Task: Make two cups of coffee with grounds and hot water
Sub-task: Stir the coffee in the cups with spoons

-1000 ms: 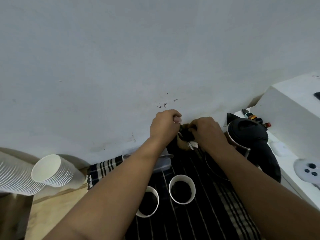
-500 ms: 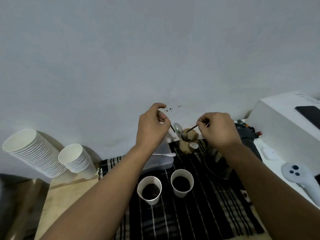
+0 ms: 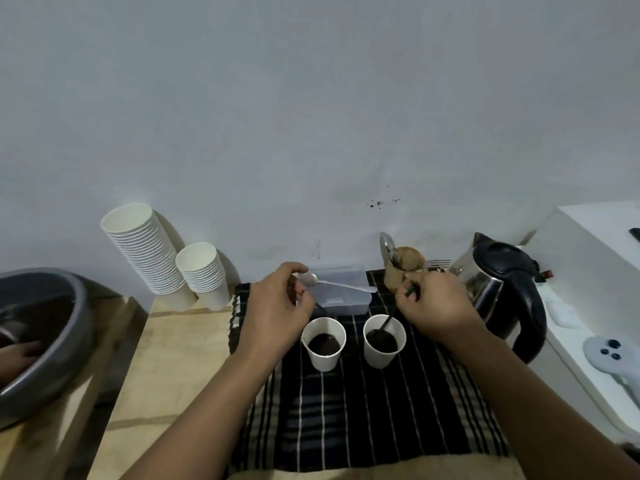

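White paper: two cups stand side by side on a dark striped cloth (image 3: pixel 363 410), each holding dark contents. The left hand (image 3: pixel 277 313) hovers just beyond the left cup (image 3: pixel 323 342), back of the hand up, fingers curled and pinched on a thin dark stick (image 3: pixel 320 308), of which only a short length shows below the fingers. The right hand (image 3: pixel 434 304) sits above and right of the right cup (image 3: pixel 383 339), fingers closed on a second stick (image 3: pixel 388 322) that slants down, its tip in the cup's dark contents. Both forearms enter from the near edge. Far of the cups lies a clear lidded box (image 3: pixel 341 289) with a spoon (image 3: pixel 332 284) on top, the left hand covering its left end. A brown holder (image 3: pixel 403 268) with utensils stands at the wall, its near side hidden by the right hand. A black kettle (image 3: pixel 502 292) stands at right, its near side hidden by the right wrist. Stacked cups (image 3: pixel 162 254) lean on the wall at left. A grey basin (image 3: pixel 41 337) is cut off by the left edge and blurred.
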